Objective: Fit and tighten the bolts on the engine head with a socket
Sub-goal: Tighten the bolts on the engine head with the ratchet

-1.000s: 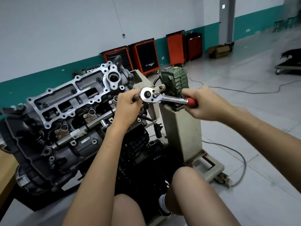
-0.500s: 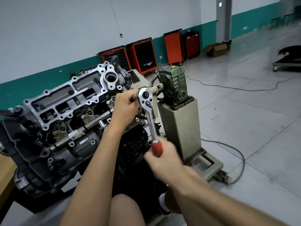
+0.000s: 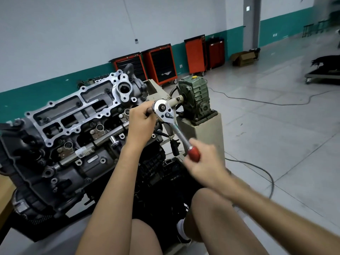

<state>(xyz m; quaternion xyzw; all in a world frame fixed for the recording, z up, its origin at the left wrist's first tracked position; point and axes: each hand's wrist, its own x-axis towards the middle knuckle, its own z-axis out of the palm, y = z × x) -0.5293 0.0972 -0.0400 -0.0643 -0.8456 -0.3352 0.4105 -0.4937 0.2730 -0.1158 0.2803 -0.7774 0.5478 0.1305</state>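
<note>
**A:** Where do we find the workpiece?

**B:** We see the grey cast-metal engine head at left. It is tilted, with its bright, bolt-holed top frame facing us. Dark bolts sit in its recesses.

**A:** And the tool?

**B:** We note the chrome ratchet wrench with a red grip at the engine head's right end. Its round head is uppermost and its handle slants near and right.

**A:** How do our hands lie?

**B:** Our left hand has its fingers curled round a dark bar just left of the wrench's round head. The socket is hidden behind that hand, so we cannot tell which bolt it meets. Our right hand, blurred, is clenched round the red grip.

**A:** What stands beyond?

**B:** We mark a green ribbed gearbox atop a beige pedestal, just right of the wrench. Orange tool cabinets line the far wall, with an open cardboard box farther right.
</note>
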